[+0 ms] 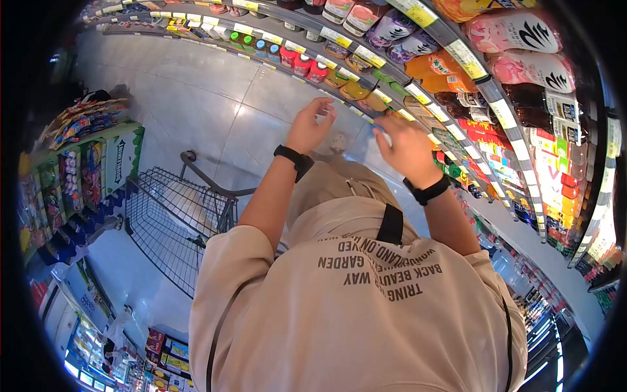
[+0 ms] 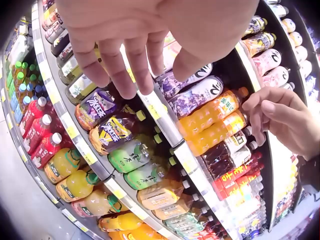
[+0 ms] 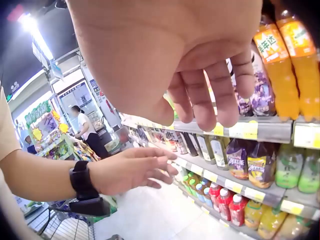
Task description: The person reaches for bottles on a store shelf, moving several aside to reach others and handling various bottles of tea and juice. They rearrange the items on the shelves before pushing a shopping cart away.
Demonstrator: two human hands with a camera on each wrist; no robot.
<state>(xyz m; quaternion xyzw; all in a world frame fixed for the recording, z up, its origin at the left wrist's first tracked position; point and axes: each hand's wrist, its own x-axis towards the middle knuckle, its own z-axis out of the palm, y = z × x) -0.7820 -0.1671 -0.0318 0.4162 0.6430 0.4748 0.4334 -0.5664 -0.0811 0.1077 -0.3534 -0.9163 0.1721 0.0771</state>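
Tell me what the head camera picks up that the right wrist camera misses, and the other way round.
Only the head view shows the lettered front of the shirt and the right wristband.

Only the right wrist view shows the palm side of the right grip. It also shows someone in a white top in the background, whom I can't make out in the head view.

Both show the left grip with its black wristband, the shopping cart, red bottles and orange bottles.
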